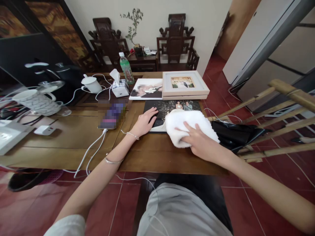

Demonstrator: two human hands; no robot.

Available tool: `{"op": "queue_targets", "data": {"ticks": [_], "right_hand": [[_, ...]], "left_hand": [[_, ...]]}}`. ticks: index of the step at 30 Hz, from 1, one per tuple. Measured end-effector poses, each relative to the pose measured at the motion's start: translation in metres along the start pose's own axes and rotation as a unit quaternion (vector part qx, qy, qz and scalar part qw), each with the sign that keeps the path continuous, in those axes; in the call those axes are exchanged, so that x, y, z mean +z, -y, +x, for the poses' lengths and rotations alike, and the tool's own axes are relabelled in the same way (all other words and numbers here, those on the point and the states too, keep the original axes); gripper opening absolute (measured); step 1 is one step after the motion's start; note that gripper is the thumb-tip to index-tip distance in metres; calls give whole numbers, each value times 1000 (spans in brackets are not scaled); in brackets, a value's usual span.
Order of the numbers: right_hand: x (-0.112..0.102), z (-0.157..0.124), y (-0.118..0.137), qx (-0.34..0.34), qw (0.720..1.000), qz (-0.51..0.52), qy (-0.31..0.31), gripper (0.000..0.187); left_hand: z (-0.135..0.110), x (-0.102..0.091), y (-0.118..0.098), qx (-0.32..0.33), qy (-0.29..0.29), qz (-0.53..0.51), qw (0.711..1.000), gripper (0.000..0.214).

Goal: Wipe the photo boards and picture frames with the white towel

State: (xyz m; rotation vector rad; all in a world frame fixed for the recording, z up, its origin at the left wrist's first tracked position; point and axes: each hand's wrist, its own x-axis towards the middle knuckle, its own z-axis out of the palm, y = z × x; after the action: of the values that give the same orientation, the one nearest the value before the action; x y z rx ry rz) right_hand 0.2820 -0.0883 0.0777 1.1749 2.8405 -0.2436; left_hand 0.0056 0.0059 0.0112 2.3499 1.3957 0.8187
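Observation:
A dark wedding photo panel (159,109) lies flat on the wooden table, showing two people in its upper right part. My left hand (145,122) rests on the panel's left edge with its fingers stretched out, holding nothing. A folded white fluffy cloth (189,119) covers the panel's right part. On that cloth lies my right hand (193,136), pressing it down, with some fingers spread on top and others tucked at its near fold. The cloth hides what is under it.
Behind the panel are a white photo album (145,89) and a framed photo (185,83) on a box. Leftward stand a tissue box (120,88), a green-labelled bottle (126,69), a plugged-in phone (112,115), a lidded cup (91,84) and loose cables. A bamboo chair (265,121) stands right.

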Motion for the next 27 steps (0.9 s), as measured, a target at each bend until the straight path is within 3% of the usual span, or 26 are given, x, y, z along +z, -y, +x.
{"op": "queue_targets", "data": {"ticks": [3, 6, 15, 18, 22, 27], "right_hand": [[-3, -9, 9, -11, 1000, 8, 22, 73], [-9, 3, 7, -5, 999, 22, 25, 76], [-19, 95, -38, 64, 997, 35, -26, 76], [-23, 114, -49, 75, 996, 35, -45, 75], [-20, 112, -48, 79, 995, 18, -63, 72], [-6, 69, -17, 45, 998, 5, -42, 74]], "left_hand": [[0, 0, -2, -9, 1, -1, 1000, 43], [1, 0, -2, -15, 1, 3, 1000, 47], [1, 1, 6, -40, -1, 9, 999, 54], [1, 2, 8, -39, -6, 7, 999, 55], [1, 1, 6, -46, 10, 12, 999, 55], [3, 1, 5, -66, 26, 15, 997, 52]]}}
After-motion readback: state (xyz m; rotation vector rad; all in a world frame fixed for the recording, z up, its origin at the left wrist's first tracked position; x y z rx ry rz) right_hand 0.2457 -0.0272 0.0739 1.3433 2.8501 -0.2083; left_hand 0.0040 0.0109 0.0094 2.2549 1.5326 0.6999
